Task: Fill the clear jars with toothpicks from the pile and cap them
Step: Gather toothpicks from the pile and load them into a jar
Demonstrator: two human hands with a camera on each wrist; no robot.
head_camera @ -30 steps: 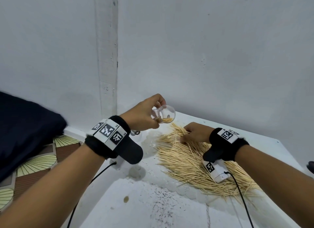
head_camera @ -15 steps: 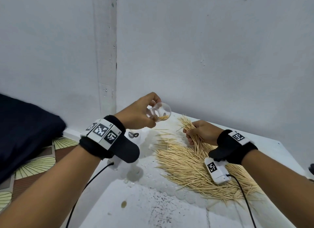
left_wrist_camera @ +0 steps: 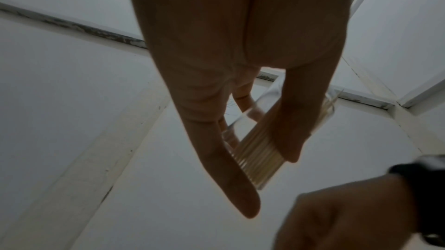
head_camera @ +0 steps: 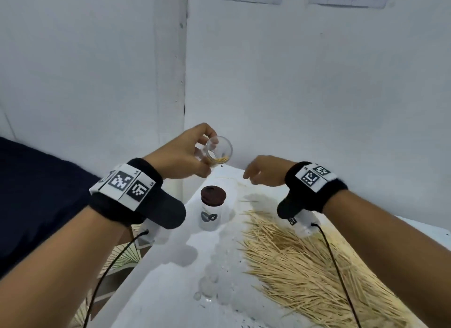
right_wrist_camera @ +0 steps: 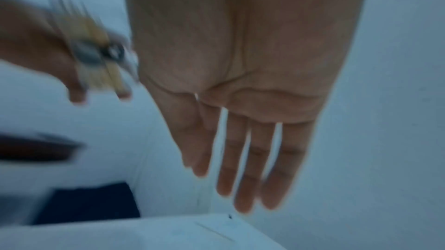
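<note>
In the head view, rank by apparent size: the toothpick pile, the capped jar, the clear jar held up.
1. toothpick pile
2. capped jar
3. clear jar, held by the left hand; farther from the camera, so its rank is unsure.

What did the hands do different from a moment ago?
The right hand let go of the toothpicks it was gathering, lifted off the pile and now hangs open and empty. The left hand kept its grip on the clear jar, still tilted with some toothpicks inside.
</note>
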